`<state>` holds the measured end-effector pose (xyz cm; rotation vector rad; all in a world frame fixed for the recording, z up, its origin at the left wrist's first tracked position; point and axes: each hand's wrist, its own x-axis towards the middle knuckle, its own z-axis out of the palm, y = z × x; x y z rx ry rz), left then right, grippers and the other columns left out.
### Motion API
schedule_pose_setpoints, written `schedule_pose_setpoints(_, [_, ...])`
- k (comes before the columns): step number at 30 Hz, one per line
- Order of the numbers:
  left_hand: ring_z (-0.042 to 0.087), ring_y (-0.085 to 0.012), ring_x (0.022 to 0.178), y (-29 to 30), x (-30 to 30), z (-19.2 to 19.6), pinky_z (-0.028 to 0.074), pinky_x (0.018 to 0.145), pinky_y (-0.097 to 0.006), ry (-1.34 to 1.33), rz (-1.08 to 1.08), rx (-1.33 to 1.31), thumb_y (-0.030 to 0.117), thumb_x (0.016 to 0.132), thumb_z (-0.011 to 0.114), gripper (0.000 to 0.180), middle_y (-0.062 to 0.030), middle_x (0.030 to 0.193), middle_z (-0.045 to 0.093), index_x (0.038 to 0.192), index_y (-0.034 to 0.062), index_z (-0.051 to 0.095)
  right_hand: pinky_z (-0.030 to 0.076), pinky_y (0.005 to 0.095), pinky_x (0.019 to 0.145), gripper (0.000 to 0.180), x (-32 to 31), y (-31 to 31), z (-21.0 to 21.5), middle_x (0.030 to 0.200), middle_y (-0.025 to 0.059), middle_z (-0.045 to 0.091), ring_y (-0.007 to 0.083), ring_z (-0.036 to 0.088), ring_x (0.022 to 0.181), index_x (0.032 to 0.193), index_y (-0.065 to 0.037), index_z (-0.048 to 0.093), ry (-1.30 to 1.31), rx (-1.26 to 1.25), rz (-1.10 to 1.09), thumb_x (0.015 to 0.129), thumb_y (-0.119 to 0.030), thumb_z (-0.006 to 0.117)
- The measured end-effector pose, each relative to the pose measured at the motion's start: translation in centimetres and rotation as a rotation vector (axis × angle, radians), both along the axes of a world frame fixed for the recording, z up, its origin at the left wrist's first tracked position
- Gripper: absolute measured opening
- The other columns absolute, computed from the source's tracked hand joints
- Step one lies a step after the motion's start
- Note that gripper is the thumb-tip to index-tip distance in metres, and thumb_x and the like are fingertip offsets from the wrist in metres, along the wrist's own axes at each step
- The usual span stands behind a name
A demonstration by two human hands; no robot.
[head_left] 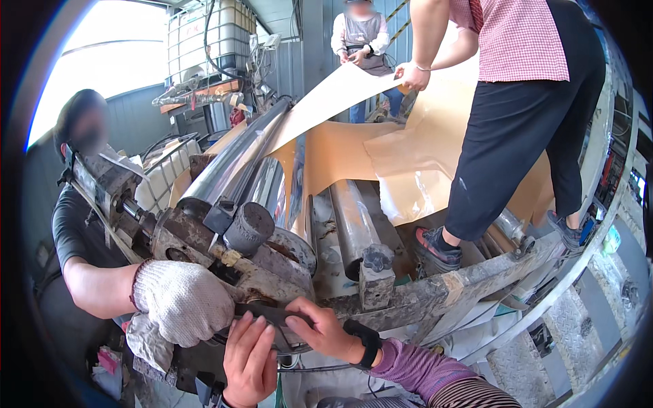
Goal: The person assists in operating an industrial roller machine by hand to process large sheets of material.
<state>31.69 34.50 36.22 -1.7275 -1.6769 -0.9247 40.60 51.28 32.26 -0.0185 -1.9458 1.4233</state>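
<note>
At the lower middle, my right hand point(328, 334), with a black band on its wrist, grips a dark, flat bar-like piece point(271, 313) at the machine's edge. Its exact kind I cannot make out. Just below the bar is my left hand point(250, 364), its fingers stretched up against the piece, the palm side partly hidden. To the left, a co-worker's hand in a white knit glove point(182, 302) reaches in close to the bar's other end. Above our hands sits the worn metal frame point(262, 280) with a dark round knob-like part point(249, 228).
Shiny metal rollers point(354, 221) run away from me, with brown paper point(337, 156) over them. A person in dark trousers point(507, 149) stands on the machine, holding a pale sheet point(333, 98). Another person point(364, 37) stands behind. A caged white tank point(207, 41) is at the back left.
</note>
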Motion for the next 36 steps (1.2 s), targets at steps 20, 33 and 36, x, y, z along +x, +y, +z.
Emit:
schedule_pose_setpoints(20, [0.049,-0.0413,0.12,-2.8,-0.8,-0.7,0.037,0.103,-0.054,0.021,0.327,0.115,0.006,0.087,0.053,0.035,-0.0231,0.124,0.052,0.12,-0.0049,0.057,0.035,0.0199,0.055,0.024,0.1,0.1,-6.6,0.072,-0.0042,0.045,0.003,0.04,0.061,0.113,-0.005,0.049,0.196,-0.452,0.225,0.099,-0.024,0.053])
schedule_pose_setpoints(33, [0.048,-0.0398,0.121,2.7,0.7,3.1,0.032,0.108,-0.054,0.148,0.092,-0.277,0.017,0.078,0.062,0.056,-0.021,0.126,0.053,0.128,-0.0064,0.051,0.048,0.0313,0.086,0.027,2.1,1.4,-0.1,0.107,0.0102,0.057,0.0192,0.06,0.097,0.119,-0.002,0.053,0.117,0.065,0.004,0.095,-0.015,0.055])
schedule_pose_setpoints(36, [0.049,-0.0409,0.121,3.1,1.4,2.9,0.032,0.107,-0.054,0.054,0.031,-0.245,0.023,0.084,0.059,0.054,-0.0218,0.125,0.054,0.128,-0.0073,0.051,0.049,0.0313,0.079,0.025,0.7,1.4,1.9,0.097,0.0089,0.06,0.0179,0.06,0.088,0.118,-0.003,0.053,0.112,0.115,0.062,0.099,-0.019,0.051])
